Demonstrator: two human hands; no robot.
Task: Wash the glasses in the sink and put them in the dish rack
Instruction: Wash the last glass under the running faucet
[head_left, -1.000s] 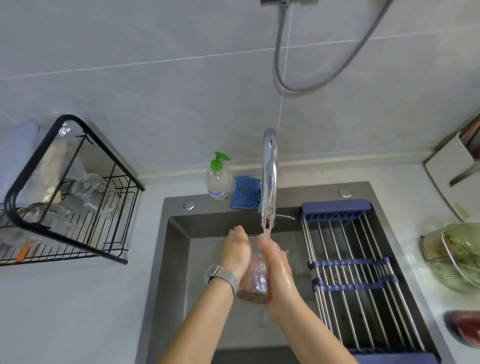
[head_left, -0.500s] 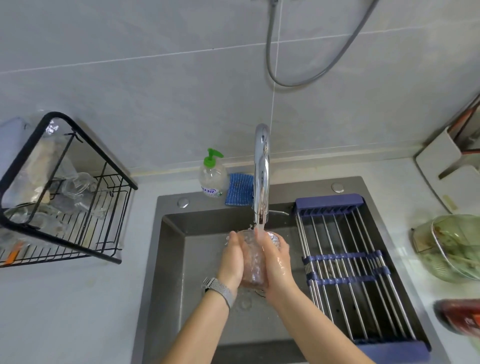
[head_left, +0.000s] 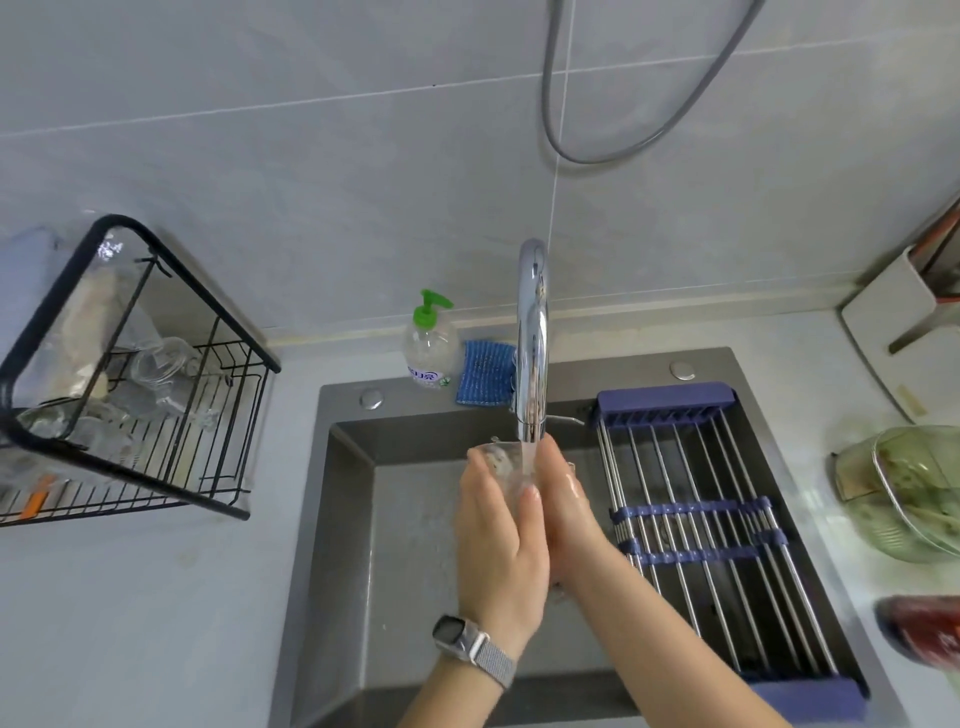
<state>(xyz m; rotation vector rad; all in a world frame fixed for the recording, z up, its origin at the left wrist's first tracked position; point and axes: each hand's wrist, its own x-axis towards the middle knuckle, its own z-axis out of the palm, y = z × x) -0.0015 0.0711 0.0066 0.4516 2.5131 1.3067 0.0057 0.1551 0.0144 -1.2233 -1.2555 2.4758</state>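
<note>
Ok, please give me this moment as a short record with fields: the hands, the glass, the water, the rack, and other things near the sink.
left hand: left hand grips the glass
right hand: right hand holds the glass from the other side
glass: clear, above the sink, under the spout
water: runs from the faucet into the glass
dish rack: black wire dish rack left of the sink, glassware already inside
nearby: soap bottle, blue sponge, roll-up drying rack over the sink
</note>
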